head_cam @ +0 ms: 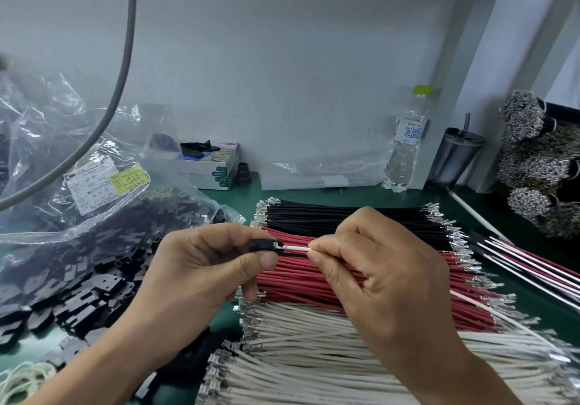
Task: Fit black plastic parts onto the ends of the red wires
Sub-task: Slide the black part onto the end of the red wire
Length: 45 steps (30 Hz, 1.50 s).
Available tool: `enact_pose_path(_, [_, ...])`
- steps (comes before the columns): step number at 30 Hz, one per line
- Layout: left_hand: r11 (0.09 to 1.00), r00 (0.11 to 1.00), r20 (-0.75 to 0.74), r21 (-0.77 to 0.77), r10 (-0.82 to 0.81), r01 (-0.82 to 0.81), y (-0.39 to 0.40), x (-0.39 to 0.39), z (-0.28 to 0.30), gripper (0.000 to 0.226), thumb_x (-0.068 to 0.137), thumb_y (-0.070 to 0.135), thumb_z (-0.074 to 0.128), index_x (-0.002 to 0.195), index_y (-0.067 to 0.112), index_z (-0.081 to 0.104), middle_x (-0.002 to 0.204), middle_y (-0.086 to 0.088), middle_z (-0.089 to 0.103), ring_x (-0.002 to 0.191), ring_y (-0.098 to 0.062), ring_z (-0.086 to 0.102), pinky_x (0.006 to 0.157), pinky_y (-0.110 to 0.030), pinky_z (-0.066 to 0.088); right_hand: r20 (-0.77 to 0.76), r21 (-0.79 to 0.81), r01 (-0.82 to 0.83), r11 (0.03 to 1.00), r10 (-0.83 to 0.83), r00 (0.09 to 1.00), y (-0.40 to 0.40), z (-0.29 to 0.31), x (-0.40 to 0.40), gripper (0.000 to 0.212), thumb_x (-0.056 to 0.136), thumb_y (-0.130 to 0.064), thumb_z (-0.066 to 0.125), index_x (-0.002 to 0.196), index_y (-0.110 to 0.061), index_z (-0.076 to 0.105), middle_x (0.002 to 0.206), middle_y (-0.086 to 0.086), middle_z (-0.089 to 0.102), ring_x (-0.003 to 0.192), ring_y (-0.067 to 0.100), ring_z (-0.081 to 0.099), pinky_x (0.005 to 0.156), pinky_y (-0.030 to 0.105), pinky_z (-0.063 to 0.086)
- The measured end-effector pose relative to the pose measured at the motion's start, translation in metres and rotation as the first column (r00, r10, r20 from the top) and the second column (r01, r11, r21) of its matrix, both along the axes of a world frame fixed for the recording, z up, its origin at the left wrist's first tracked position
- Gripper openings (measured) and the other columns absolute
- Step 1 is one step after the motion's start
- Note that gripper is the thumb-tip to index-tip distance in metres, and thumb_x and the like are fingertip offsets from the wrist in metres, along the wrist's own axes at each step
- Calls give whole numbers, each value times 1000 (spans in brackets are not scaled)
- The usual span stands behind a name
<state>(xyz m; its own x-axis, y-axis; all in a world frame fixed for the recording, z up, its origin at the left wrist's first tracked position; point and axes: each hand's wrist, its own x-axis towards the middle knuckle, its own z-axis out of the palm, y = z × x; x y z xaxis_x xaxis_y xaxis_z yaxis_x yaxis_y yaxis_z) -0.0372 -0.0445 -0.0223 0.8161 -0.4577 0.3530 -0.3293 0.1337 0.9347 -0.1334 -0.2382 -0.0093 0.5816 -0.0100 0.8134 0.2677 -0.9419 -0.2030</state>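
Observation:
My left hand (201, 266) pinches a small black plastic part (262, 245) between thumb and forefinger. My right hand (386, 276) pinches a white wire (295, 248) whose metal end sits at the part's opening; a black wire seems to run just beneath it. The wire's far end trails out to the right behind my right hand. Below both hands lies a bundle of red wires (301, 282) with metal terminals, between a black wire bundle (345, 219) and a white wire bundle (314, 351).
A heap of black plastic parts (84, 282) spills from a clear bag (94, 191) at left. At the back stand a small box (216, 166), a water bottle (405, 150) and a tumbler (455, 156). Finished wire sets (533, 266) and terminal bundles (533, 160) lie at right.

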Motion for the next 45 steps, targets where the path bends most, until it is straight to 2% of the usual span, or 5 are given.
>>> enact_pose_path(7, [999, 999, 10, 35, -36, 36, 1, -3, 1, 20, 68, 25, 83, 88, 19, 84, 60, -8, 70, 47, -14, 60, 46, -17, 44, -121, 248, -121, 961, 155, 980, 1, -3, 2, 10, 91, -34, 67, 86, -29, 75, 82, -16, 58, 74, 11, 62, 60, 30, 50])
enact_pose_path(31, [998, 994, 90, 8, -58, 58, 9, 4, 10, 24, 67, 16, 92, 89, 16, 85, 70, -13, 75, 49, -22, 64, 54, -24, 55, 89, -180, -23, 983, 39, 995, 2, 8, 12, 18, 97, -31, 64, 89, -18, 74, 84, -6, 60, 75, 17, 55, 63, 40, 46])
enact_pose_path(37, [995, 1000, 16, -104, 0, 2, 18, 14, 12, 45, 65, 49, 91, 98, 19, 83, 82, -12, 77, 57, -22, 66, 57, -25, 56, -205, 35, -13, 999, 20, 979, -7, 19, -4, 21, 101, -49, 52, 107, -36, 66, 91, -21, 56, 83, 4, 57, 69, 24, 47])
enact_pose_path(42, [876, 947, 319, 448, 31, -179, 31, 25, 10, 21, 81, 38, 83, 99, 48, 77, 92, 14, 75, 74, -11, 71, 71, -35, 63, 35, -77, 107, 991, -105, 994, -60, 72, -32, 14, 99, -48, 56, 100, -40, 68, 81, -18, 54, 74, 6, 55, 65, 13, 37])
enact_pose_path(45, [630, 821, 566, 664, -74, -402, 40, 35, 6, 18, 80, 50, 78, 91, 61, 69, 91, 36, 66, 80, 7, 65, 64, -25, 56, -42, -73, 382, 921, -385, 922, -155, 79, -53, 14, 96, -55, 52, 104, -54, 63, 95, -23, 59, 85, 7, 59, 72, 41, 51])
